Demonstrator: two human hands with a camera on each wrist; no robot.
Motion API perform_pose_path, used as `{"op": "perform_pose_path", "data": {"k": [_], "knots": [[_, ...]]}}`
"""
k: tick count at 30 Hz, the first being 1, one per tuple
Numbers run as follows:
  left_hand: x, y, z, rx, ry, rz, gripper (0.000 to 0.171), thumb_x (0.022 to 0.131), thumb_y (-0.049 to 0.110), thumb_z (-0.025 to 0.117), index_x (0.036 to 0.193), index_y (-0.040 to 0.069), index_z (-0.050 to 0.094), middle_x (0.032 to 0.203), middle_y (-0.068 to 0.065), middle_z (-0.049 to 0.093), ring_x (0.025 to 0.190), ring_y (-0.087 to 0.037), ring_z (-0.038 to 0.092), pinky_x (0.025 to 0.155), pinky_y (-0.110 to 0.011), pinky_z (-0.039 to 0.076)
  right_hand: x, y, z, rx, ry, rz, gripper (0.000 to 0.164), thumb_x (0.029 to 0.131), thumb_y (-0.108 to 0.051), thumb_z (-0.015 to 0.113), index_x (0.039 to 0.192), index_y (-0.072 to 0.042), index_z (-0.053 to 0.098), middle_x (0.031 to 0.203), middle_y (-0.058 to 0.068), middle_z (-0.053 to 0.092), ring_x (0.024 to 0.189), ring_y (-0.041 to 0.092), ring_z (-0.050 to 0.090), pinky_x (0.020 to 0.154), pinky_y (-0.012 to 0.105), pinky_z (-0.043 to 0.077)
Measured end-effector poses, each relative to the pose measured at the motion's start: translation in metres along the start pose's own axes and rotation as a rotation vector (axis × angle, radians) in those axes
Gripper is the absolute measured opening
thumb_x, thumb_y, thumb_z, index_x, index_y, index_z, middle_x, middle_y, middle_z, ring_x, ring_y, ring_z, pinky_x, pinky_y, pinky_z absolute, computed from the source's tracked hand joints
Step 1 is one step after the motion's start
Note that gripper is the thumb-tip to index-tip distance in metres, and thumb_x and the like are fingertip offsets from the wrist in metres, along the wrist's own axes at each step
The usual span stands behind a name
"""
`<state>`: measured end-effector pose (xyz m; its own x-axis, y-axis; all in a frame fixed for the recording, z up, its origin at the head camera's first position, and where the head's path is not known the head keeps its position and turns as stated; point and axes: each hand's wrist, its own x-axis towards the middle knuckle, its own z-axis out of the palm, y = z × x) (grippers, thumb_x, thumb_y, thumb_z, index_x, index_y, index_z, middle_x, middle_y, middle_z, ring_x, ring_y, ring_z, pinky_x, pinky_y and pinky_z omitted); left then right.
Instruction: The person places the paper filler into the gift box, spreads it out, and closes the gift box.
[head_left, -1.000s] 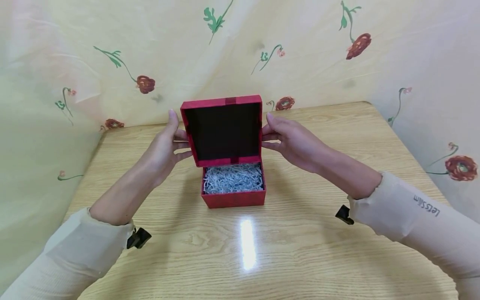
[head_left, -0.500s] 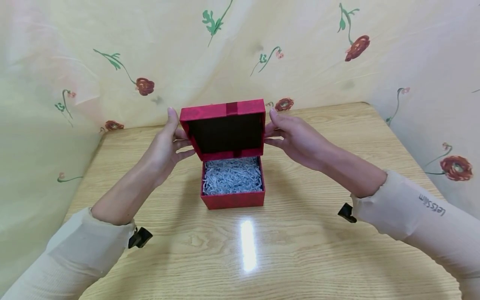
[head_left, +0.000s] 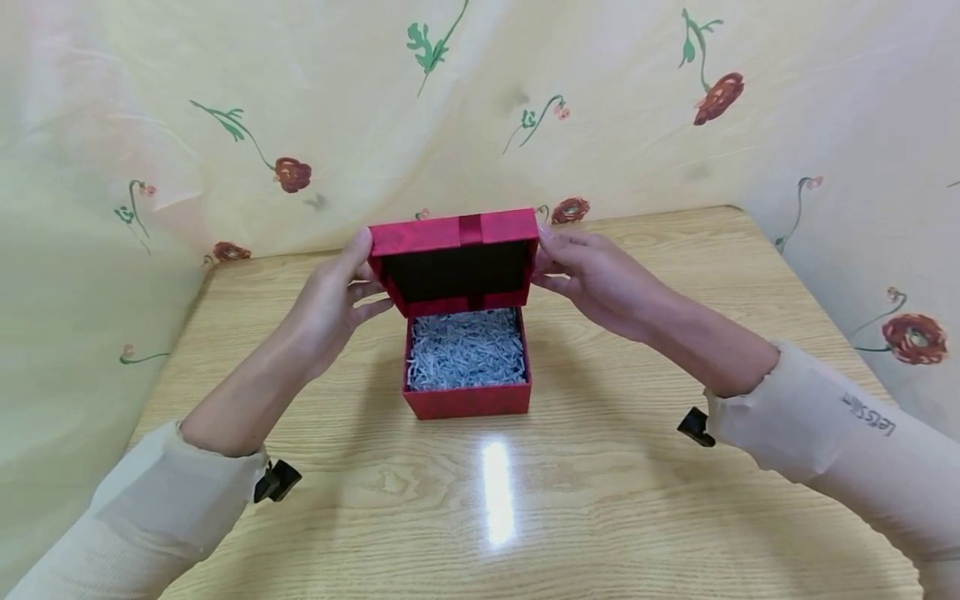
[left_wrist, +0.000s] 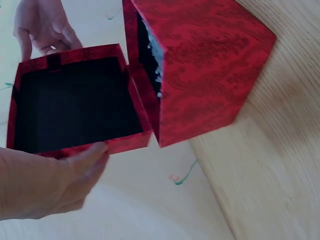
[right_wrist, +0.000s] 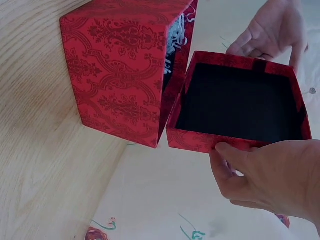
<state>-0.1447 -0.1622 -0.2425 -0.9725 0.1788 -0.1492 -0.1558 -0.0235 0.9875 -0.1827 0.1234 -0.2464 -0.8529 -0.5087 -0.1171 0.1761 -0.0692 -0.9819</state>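
A red patterned gift box (head_left: 468,402) stands on the table, filled with pale shredded paper (head_left: 465,350). Its red lid (head_left: 423,237), black inside and crossed by a dark red ribbon, is tilted up over the back of the box. The lid's rear edge lies right along the box's back rim. At the lid's left side my left hand (head_left: 326,300) holds it, thumb at the front corner and fingers along the side wall. My right hand (head_left: 600,279) grips the opposite side; in the right wrist view its thumb presses the lid's outer wall (right_wrist: 192,140), with the fingers bent beneath.
The wooden table (head_left: 420,508) reaches back to a cream cloth (head_left: 480,125) printed with red flowers, which also hangs along both sides. A small black clip (head_left: 277,481) sits at the left sleeve cuff, another black clip (head_left: 696,426) at the right one.
The lid has tilted forward and down over the box, from nearly upright, showing more of its front edge. Both thumbs have come onto its front corners. The box stays put.
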Motion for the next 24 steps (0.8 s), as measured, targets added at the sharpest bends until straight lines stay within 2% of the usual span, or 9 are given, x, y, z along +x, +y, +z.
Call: {"op": "perform_pose_path", "data": {"k": [4, 7, 11, 13, 15, 18, 20, 22, 24], "knots": [[0.000, -0.004, -0.004, -0.012, -0.063, 0.063, 0.044, 0.102, 0.042, 0.041, 0.111, 0.001, 0.054, 0.117, -0.015, 0.047, 0.122, -0.037, 0.043, 0.111, -0.046, 0.031, -0.003, -0.002, -0.003, -0.017, -0.015, 0.011, 0.047, 0.103, -0.029, 0.044, 0.135, 0.006, 0.047, 0.124, 0.019, 0.051, 0.125, 0.034, 0.042, 0.113, 0.042, 0.028], [0.000, -0.007, -0.008, -0.016, -0.104, 0.098, 0.050, 0.102, 0.039, 0.042, 0.121, -0.006, 0.051, 0.123, -0.016, 0.049, 0.126, -0.036, 0.042, 0.112, -0.045, 0.029, -0.004, -0.002, -0.004, -0.002, -0.037, 0.005, 0.041, 0.102, -0.025, 0.045, 0.124, 0.009, 0.051, 0.127, 0.019, 0.049, 0.126, 0.035, 0.042, 0.113, 0.041, 0.028], [-0.003, -0.010, -0.014, -0.029, -0.147, 0.122, 0.052, 0.103, 0.033, 0.044, 0.129, -0.013, 0.042, 0.140, -0.016, 0.043, 0.134, -0.028, 0.039, 0.113, -0.041, 0.027, -0.008, -0.002, -0.008, -0.017, -0.056, 0.001, 0.023, 0.101, -0.016, 0.049, 0.102, 0.006, 0.054, 0.118, 0.013, 0.052, 0.124, 0.029, 0.047, 0.112, 0.039, 0.030], [-0.005, -0.012, -0.018, -0.034, -0.162, 0.120, 0.048, 0.103, 0.028, 0.045, 0.127, -0.013, 0.041, 0.142, -0.016, 0.040, 0.135, -0.024, 0.038, 0.113, -0.037, 0.027, -0.009, -0.002, -0.009, -0.057, -0.061, 0.005, 0.019, 0.100, -0.013, 0.051, 0.103, 0.005, 0.055, 0.115, 0.012, 0.054, 0.122, 0.026, 0.049, 0.111, 0.037, 0.032], [-0.008, -0.012, -0.021, -0.029, -0.168, 0.111, 0.041, 0.102, 0.023, 0.046, 0.124, -0.011, 0.042, 0.136, -0.016, 0.043, 0.133, -0.022, 0.040, 0.113, -0.033, 0.028, -0.010, -0.001, -0.010, -0.115, -0.059, 0.008, 0.019, 0.099, -0.010, 0.053, 0.109, 0.006, 0.056, 0.115, 0.013, 0.056, 0.119, 0.025, 0.051, 0.109, 0.035, 0.035], [-0.012, -0.013, -0.025, 0.089, -0.131, 0.088, 0.034, 0.101, 0.020, 0.049, 0.120, -0.008, 0.046, 0.120, -0.011, 0.050, 0.119, -0.018, 0.048, 0.106, -0.024, 0.036, -0.012, -0.001, -0.010, -0.233, -0.034, 0.012, 0.023, 0.097, -0.009, 0.056, 0.113, 0.007, 0.057, 0.126, 0.015, 0.055, 0.118, 0.025, 0.051, 0.102, 0.028, 0.040], [-0.014, -0.013, -0.027, 0.192, -0.115, 0.081, 0.034, 0.100, 0.019, 0.052, 0.122, -0.007, 0.047, 0.117, -0.011, 0.052, 0.112, -0.017, 0.050, 0.099, -0.021, 0.040, -0.013, -0.001, -0.009, -0.305, -0.014, 0.011, 0.023, 0.097, -0.009, 0.057, 0.113, 0.008, 0.057, 0.135, 0.015, 0.051, 0.122, 0.024, 0.049, 0.099, 0.025, 0.042], [-0.016, -0.015, -0.028, 0.284, -0.111, 0.075, 0.038, 0.099, 0.018, 0.056, 0.127, -0.006, 0.049, 0.121, -0.011, 0.053, 0.110, -0.018, 0.052, 0.093, -0.018, 0.044, -0.014, 0.000, -0.008, -0.362, 0.009, 0.003, 0.023, 0.095, -0.009, 0.060, 0.112, 0.008, 0.059, 0.141, 0.013, 0.048, 0.127, 0.023, 0.048, 0.097, 0.023, 0.045], [-0.017, -0.016, -0.029, 0.312, -0.122, 0.070, 0.040, 0.096, 0.015, 0.060, 0.129, -0.006, 0.049, 0.131, -0.012, 0.050, 0.118, -0.019, 0.051, 0.092, -0.018, 0.045, -0.015, 0.001, -0.007, -0.389, 0.024, -0.006, 0.022, 0.093, -0.007, 0.062, 0.110, 0.007, 0.059, 0.145, 0.012, 0.045, 0.130, 0.022, 0.046, 0.095, 0.023, 0.046]]}}
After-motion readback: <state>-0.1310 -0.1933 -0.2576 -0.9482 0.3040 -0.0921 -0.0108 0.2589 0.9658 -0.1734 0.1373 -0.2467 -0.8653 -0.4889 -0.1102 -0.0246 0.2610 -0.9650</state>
